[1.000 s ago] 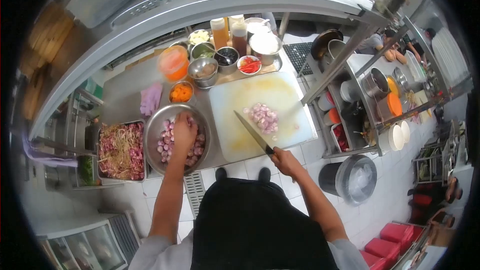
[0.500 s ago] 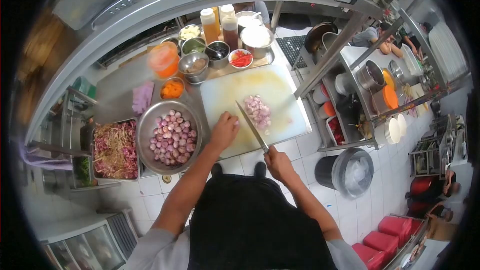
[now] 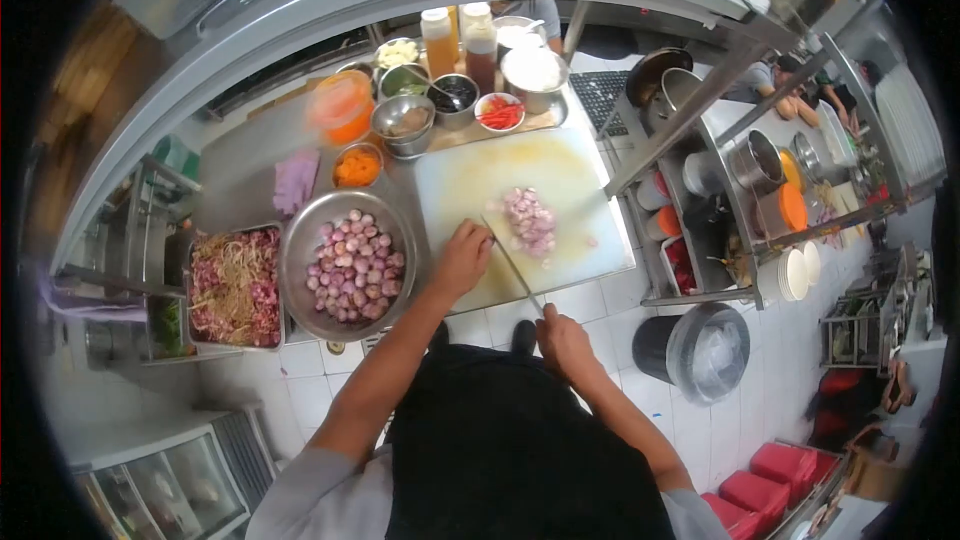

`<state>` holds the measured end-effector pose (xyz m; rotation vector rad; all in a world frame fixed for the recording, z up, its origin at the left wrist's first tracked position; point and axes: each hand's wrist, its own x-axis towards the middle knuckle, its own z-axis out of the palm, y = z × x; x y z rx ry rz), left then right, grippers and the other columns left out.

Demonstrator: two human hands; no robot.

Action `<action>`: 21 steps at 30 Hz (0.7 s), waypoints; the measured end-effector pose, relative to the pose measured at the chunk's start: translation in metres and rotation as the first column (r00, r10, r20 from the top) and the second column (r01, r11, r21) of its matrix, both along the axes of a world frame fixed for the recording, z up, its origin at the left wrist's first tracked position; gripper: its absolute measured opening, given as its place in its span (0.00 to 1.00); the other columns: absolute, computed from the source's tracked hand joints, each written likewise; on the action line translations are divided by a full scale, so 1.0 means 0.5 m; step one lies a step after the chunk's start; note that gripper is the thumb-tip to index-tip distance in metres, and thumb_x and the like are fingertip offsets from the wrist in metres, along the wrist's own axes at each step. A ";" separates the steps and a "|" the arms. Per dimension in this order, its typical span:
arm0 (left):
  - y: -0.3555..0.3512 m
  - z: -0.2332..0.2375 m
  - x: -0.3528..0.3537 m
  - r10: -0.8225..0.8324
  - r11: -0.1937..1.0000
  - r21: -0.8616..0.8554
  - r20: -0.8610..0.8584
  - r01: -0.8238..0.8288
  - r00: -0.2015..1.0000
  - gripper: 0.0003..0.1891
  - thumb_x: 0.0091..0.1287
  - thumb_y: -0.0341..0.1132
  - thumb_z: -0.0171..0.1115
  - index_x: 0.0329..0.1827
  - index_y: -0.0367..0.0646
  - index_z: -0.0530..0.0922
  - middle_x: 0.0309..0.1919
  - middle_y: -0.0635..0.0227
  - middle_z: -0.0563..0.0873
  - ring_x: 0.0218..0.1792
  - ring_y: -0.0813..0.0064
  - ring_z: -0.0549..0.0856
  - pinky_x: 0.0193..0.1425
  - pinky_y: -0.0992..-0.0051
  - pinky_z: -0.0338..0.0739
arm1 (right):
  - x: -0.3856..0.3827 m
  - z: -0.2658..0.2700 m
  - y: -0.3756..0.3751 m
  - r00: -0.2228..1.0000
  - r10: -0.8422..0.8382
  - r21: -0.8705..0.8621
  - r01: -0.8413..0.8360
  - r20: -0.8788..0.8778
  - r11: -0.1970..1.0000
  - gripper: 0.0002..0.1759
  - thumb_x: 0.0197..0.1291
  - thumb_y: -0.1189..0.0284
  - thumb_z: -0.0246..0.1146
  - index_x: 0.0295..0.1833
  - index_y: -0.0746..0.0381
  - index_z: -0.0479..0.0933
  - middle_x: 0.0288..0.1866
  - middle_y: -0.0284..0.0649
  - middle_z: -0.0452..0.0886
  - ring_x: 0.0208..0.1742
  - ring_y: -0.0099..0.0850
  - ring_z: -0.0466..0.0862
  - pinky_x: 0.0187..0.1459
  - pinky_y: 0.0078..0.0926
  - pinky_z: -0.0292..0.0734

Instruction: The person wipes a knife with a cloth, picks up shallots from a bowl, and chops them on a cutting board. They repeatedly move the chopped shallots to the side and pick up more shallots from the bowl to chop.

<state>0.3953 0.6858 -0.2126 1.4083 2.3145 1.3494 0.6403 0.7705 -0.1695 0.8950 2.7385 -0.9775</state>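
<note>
My right hand [image 3: 566, 342] is wrapped round the handle of a kitchen knife [image 3: 514, 266], whose long blade points away across the white cutting board [image 3: 455, 175]. The blade stands on edge, so only a thin line of it shows. My left hand [image 3: 464, 260] rests on the board with fingers curled, its fingertips close beside the front part of the blade. Whatever is under those fingers is hidden. A pile of cut shallots [image 3: 528, 222] lies just right of the knife. Left of the board, a steel bowl [image 3: 290, 270] holds many peeled whole shallots [image 3: 355, 265].
A tray of shallot skins [image 3: 236, 290] stands far left. Behind the bowl are a purple glove [image 3: 295, 180] and chopped carrot [image 3: 357, 168]. Sauce bottles [image 3: 438, 45] and sliced red chilli [image 3: 500, 114] line the back. A lined bin [image 3: 705, 350] stands right; other people work beyond.
My left fingers have come closer to the knife blade. The blade has turned from showing its flat side to standing on edge. The whole view has shifted slightly.
</note>
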 end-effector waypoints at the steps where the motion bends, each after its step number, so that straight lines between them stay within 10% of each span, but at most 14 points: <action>1: 0.001 0.002 0.002 0.007 0.999 -0.035 0.039 -0.005 0.999 0.05 0.68 0.25 0.60 0.45 0.36 0.78 0.41 0.54 0.77 0.39 0.52 0.82 0.45 0.59 0.78 | 0.007 0.004 -0.002 0.999 0.000 0.007 0.001 -0.041 1.000 0.12 0.72 0.66 0.56 0.51 0.65 0.69 0.33 0.62 0.82 0.36 0.65 0.83 0.42 0.63 0.76; 21: 0.016 -0.006 0.012 0.036 0.999 0.001 0.089 -0.036 0.995 0.09 0.61 0.22 0.62 0.44 0.35 0.78 0.40 0.56 0.76 0.40 0.55 0.79 0.45 0.60 0.76 | -0.009 -0.021 0.008 0.998 -0.040 -0.037 0.042 0.051 0.998 0.12 0.72 0.68 0.57 0.49 0.66 0.66 0.33 0.65 0.82 0.38 0.67 0.82 0.41 0.64 0.75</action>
